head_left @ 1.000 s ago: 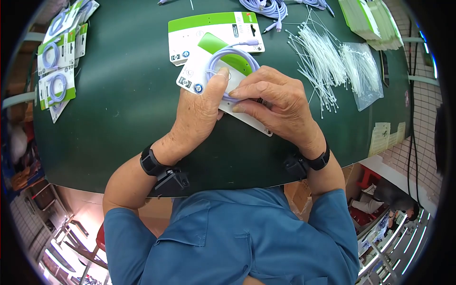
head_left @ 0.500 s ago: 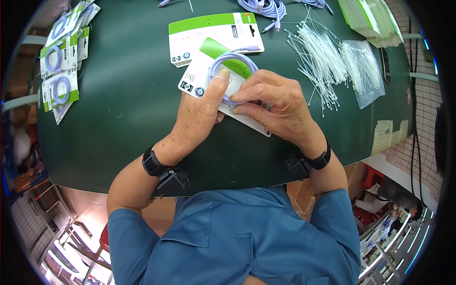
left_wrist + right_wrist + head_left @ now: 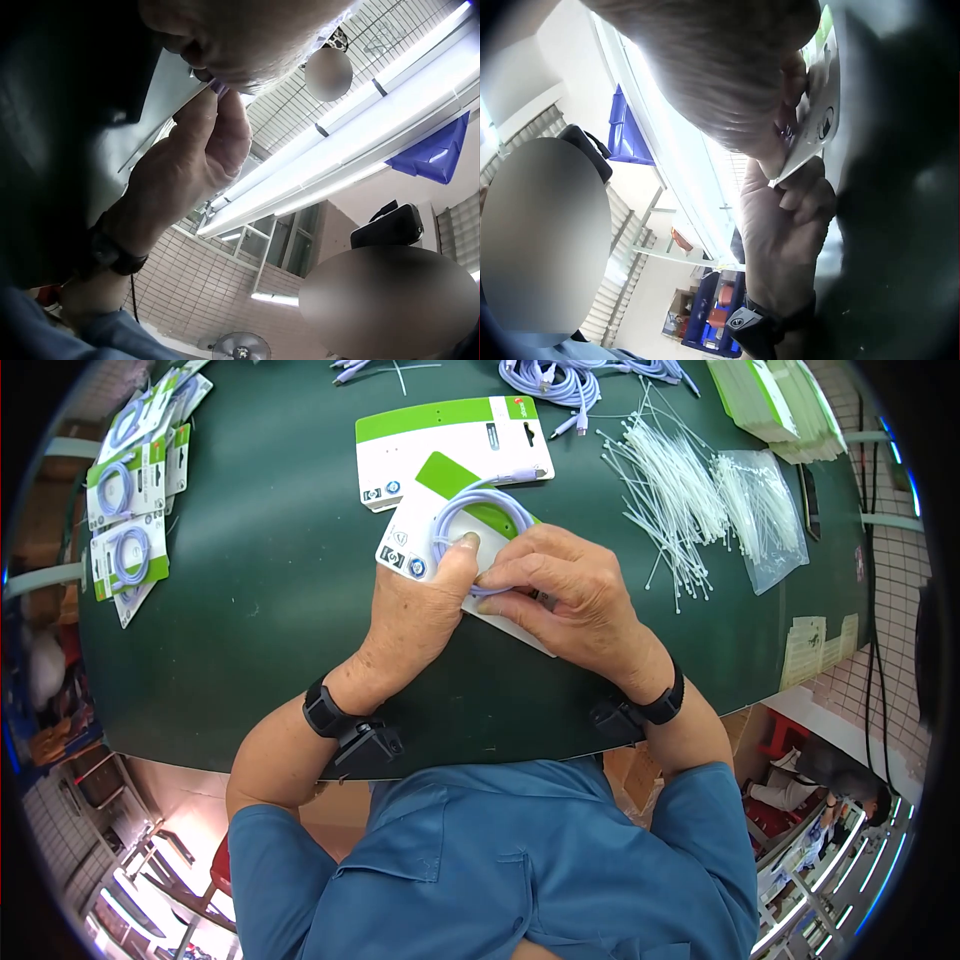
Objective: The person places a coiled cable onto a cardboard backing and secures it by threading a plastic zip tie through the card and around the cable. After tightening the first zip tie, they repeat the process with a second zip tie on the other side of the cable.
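Note:
In the head view a white and green card [image 3: 411, 527] is held tilted above the table, a coiled lilac cable [image 3: 446, 518] lying on its face. The left hand [image 3: 420, 605] grips the card's lower left part, thumb pressing on the coil and fingers behind the card. Thumb and fingertips of the right hand [image 3: 565, 595] pinch the lower part of the coil at the card's lower edge. The right wrist view shows the card [image 3: 826, 112] between both hands; what the right fingertips pinch is partly hidden there.
A stack of blank-fronted cards [image 3: 450, 435] lies just beyond the hands. White cable ties [image 3: 675, 490] and a plastic bag of ties [image 3: 765, 525] are at right. Loose lilac cables [image 3: 560, 382] lie at the back, carded cables [image 3: 130, 555] at left, more cards [image 3: 770, 405] back right.
Both hands, with the card and coil, have shifted slightly down toward the body. The right hand has also moved a little left, still pinching the coil.

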